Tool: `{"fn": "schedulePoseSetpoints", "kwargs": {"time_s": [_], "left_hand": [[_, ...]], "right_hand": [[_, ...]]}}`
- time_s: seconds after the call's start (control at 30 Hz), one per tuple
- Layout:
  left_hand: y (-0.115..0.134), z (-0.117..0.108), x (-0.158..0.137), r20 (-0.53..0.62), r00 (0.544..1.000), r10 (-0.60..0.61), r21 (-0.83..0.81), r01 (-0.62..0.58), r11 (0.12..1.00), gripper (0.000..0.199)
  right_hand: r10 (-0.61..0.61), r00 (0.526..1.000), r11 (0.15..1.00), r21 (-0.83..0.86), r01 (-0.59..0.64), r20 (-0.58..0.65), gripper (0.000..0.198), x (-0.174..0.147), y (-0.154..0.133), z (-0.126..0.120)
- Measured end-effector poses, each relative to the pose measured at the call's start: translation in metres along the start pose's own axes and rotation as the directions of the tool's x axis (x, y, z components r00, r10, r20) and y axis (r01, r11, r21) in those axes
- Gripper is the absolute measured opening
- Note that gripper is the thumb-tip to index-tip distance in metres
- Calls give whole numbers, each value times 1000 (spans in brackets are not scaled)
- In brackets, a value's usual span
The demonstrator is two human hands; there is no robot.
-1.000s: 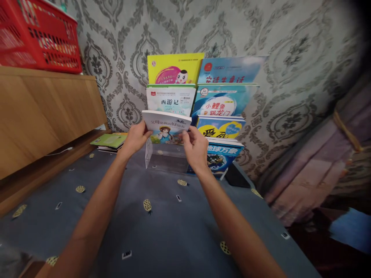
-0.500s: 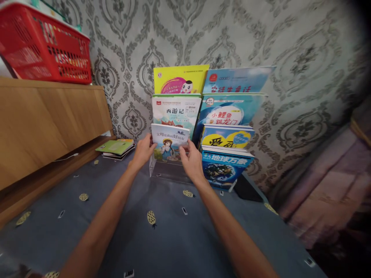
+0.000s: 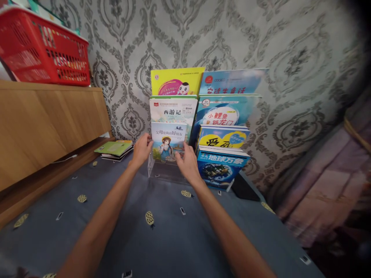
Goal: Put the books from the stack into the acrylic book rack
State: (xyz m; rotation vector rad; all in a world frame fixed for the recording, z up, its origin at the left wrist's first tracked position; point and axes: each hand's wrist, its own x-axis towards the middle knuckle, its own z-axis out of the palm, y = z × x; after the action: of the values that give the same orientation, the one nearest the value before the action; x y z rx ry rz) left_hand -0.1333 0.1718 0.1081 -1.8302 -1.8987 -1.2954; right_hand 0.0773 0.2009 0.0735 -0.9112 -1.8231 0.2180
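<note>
Holding the slim pale-blue paper book with a girl on its cover (image 3: 165,143), the left hand (image 3: 142,148) and right hand (image 3: 188,163) have their fingers at opposite side edges. It stands nearly upright at the left of the clear plastic stepped rack (image 3: 171,172), near the far edge of the grey-blue pineapple-print cloth (image 3: 121,235). A green-topped stack of booklets (image 3: 113,148) lies near the far left corner.
</note>
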Motion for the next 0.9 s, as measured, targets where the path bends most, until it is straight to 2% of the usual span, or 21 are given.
{"fn": "schedulePoseSetpoints", "kwargs": {"time_s": [0.2,0.43,0.7,0.9], "left_hand": [[-5,3,3,-13,1000,7,-35,-8,999,4],[-6,2,4,-3,1000,24,-47,-24,999,4],[-5,3,4,31,999,-29,-72,31,997,4],[-6,1,2,37,999,-37,-72,39,997,13]], "right_hand": [[-20,1000,1000,23,20,6,55,1,10,6],[16,1000,998,63,-17,23,54,1,8,6],[52,999,991,120,-54,17,56,2,5,2],[96,995,981,163,-101,39,56,4,6,-1]]}}
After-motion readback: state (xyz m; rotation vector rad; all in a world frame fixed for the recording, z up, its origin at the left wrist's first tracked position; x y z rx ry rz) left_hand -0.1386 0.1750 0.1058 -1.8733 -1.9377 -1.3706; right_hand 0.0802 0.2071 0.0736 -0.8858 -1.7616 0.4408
